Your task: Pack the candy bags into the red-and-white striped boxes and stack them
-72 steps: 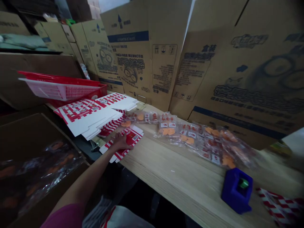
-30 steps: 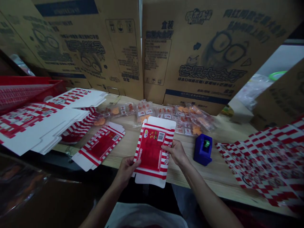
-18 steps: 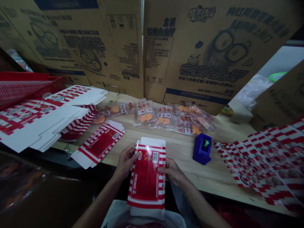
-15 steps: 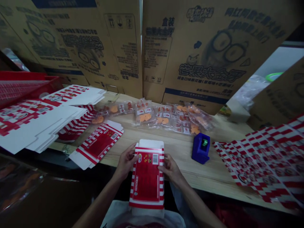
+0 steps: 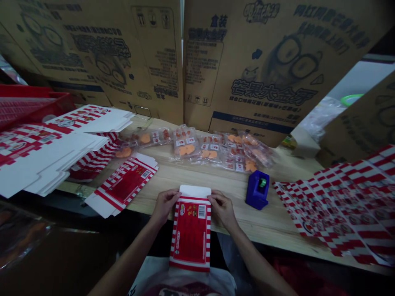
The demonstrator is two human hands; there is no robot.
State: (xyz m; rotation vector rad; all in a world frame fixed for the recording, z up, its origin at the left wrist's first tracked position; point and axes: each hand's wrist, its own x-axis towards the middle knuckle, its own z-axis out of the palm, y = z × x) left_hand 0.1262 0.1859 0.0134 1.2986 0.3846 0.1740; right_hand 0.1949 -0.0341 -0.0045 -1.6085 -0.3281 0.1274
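**what are your hands doing?**
your left hand (image 5: 165, 207) and your right hand (image 5: 222, 209) are both grasping a flat red-and-white striped carton (image 5: 190, 230), 1 at each long side, just below its white end flap (image 5: 195, 191).

**where's the carton?**
right in front of you, with its flap end over the bench (image 5: 277, 234) and its lower end out past the near edge.

**what's around it?**
to your left, another flat carton (image 5: 123, 185) lies on the bench, beside a pile of unfolded cartons (image 5: 46, 158) and a red plastic basket (image 5: 27, 102). past your hands, plastic packets of orange snacks (image 5: 185, 144) lie along the far edge, below upright cardboard boxes (image 5: 262, 70). to your right stand a blue tape dispenser (image 5: 257, 190) and a red-and-white printed sheet (image 5: 336, 213) at the bench's right end.
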